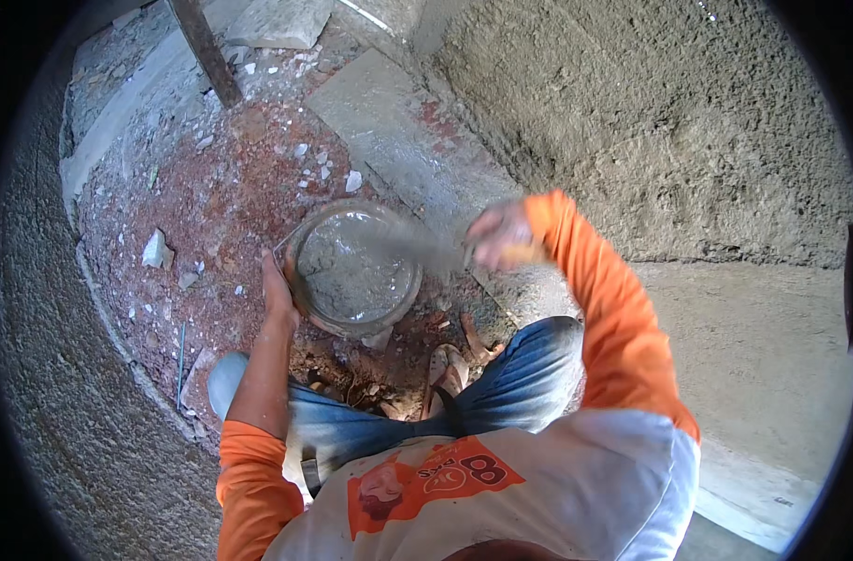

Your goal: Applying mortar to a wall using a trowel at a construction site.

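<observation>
The floor is of reddish earth, with many pale stone pieces scattered on it. A flat grey slab lies beyond, at the foot of a rough plastered wall, and a wooden post stands farther at left. On this floor, in front of the crouching person's knees, is a round bucket containing wet grey mortar. The left hand is against the bucket's left side; how tightly its fingers are closed, I cannot tell. The right hand, to the right of the bucket, grips a trowel, whose blurred blade reaches over the bucket's right rim.
</observation>
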A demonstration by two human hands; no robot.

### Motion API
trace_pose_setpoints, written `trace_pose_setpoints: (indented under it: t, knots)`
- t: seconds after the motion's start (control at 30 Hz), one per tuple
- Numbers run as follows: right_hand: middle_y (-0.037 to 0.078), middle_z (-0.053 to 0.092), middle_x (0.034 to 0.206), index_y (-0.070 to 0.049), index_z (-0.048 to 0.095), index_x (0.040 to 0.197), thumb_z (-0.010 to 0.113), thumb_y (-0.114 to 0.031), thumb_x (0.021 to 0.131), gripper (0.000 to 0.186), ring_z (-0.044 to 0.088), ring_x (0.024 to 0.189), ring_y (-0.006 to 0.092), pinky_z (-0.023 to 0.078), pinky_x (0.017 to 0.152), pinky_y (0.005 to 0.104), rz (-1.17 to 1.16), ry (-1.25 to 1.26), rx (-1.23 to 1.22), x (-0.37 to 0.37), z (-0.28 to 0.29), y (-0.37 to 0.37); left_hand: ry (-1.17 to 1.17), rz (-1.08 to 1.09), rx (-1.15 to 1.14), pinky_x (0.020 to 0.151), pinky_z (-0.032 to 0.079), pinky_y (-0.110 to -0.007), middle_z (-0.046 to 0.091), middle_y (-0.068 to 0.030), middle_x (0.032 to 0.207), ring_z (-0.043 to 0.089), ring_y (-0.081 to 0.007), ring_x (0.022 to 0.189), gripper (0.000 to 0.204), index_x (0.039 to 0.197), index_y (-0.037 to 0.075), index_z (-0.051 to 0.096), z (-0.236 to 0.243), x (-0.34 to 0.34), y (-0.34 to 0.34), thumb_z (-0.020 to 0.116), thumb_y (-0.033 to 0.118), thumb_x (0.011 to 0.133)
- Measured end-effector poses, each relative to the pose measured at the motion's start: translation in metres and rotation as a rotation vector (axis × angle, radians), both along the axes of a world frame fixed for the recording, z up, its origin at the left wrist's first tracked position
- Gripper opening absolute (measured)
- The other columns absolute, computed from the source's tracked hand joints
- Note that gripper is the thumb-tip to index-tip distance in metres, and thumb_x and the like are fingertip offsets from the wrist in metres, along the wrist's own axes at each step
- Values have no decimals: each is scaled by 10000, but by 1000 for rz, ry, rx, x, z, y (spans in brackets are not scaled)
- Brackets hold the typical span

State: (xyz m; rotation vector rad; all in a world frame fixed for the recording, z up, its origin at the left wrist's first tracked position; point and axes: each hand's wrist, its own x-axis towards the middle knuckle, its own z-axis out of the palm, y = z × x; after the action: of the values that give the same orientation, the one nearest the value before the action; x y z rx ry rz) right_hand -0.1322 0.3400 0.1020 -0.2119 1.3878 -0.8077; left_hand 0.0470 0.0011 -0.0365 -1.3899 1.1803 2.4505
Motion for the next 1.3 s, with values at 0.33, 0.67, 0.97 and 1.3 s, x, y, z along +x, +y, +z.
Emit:
trace_pose_setpoints:
  t: [0.33,0.67,0.97,1.3]
  knots:
    - [23,518,542,-42,590,926,575,-226,829,208,515,456,164,426,431,307,-904,1162,144,29,21,64,43,42,36,963,342,-370,494,-157,1182,465,-289,1086,687,1202,20,473,39,-5,15,309,588,852]
    - [225,562,1001,-34,506,989,623,-224,714,354,577,884,386,477,774,435,360,1025,475,162,-130,-79,140,-7,120,867,430,-388,549,-132,1101,526,-245,993,663,1141,35,523,34,9,2,278,585,866]
    - [207,591,766,-40,552,921,598,-321,772,322,574,754,389,460,686,425,72,1105,301,172,-135,-44,140,-33,228,901,408,-401,522,-150,1151,510,-274,1045,687,1178,6,478,25,8,-11,273,584,868]
    - [172,573,669,-23,554,833,617,-322,775,311,561,642,359,453,606,406,-167,1729,218,130,-44,-71,176,-66,205,885,416,-402,547,-148,1123,520,-294,1031,739,1165,19,503,17,8,-4,284,637,825]
